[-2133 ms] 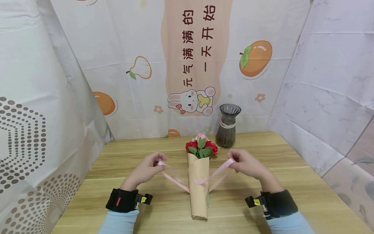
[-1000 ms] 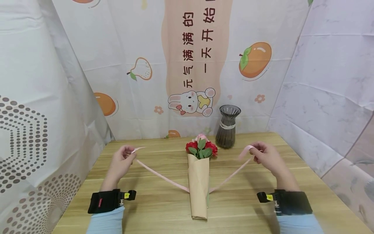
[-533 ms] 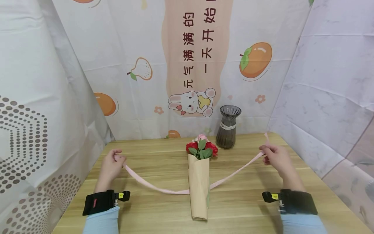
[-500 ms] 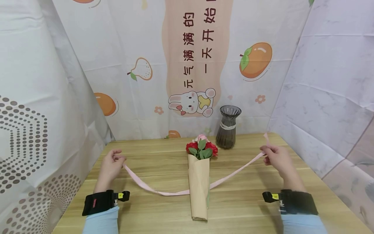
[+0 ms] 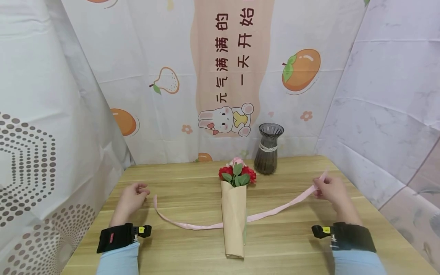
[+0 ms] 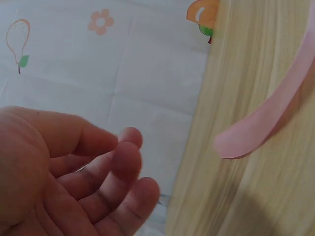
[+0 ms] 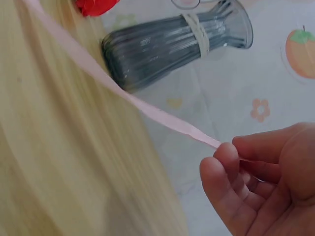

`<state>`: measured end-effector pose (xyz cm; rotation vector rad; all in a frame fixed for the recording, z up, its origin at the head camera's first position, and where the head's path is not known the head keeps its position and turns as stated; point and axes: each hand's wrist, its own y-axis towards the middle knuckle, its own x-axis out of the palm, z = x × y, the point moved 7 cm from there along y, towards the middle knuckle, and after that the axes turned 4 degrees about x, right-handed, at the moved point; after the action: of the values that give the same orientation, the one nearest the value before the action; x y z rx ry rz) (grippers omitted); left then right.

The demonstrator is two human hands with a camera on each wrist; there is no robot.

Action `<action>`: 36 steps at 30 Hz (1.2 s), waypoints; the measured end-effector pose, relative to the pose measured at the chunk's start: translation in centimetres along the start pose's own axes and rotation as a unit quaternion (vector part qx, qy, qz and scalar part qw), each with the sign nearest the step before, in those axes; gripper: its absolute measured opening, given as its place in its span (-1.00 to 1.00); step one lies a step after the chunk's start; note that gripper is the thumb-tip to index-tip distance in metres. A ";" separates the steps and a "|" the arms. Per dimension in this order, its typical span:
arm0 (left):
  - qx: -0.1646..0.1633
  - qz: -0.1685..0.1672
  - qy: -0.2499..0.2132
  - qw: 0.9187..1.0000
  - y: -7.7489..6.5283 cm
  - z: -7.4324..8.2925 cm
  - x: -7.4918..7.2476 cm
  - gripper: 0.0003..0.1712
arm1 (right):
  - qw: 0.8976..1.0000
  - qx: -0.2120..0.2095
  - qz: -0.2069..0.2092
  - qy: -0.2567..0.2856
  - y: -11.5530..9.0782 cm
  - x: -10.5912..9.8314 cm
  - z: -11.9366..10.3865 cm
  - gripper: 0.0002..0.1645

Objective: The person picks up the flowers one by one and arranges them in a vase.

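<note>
A pink ribbon (image 5: 192, 227) runs beneath a bouquet wrapped in brown paper (image 5: 234, 221), which lies on the table. Red and pink roses (image 5: 248, 173) with green leaves show at its top. My right hand (image 5: 330, 191) pinches the ribbon near its right end; in the right wrist view the ribbon (image 7: 162, 117) stretches away from the fingertips. My left hand (image 5: 132, 198) holds nothing, its fingers loosely curved. Just to its right, the ribbon's left end stands apart from the fingers; in the left wrist view that ribbon end (image 6: 246, 137) is beside the hand.
A dark ribbed glass vase (image 5: 266, 152) with a pale cord round its neck stands at the back of the wooden table (image 5: 185, 252), right of the roses. Printed cloth (image 5: 165, 126) hangs behind the table and at both sides.
Both hands have drawn apart from near the bouquet, pulling the ribbon out sideways. The left hand has let go of its end, which has dropped lower; the right hand still holds the other.
</note>
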<state>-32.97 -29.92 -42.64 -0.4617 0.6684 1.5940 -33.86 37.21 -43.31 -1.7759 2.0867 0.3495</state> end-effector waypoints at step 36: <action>0.033 0.004 0.014 0.999 0.2 2.6 1.2 -0.43 | 0.999 -0.029 -0.020 -0.031 -1.4 0.5 -3.1 -0.07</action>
<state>-33.10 -27.34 -41.40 -0.4349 0.7425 1.5700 -32.91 35.20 -40.70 -1.8136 2.0152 0.4528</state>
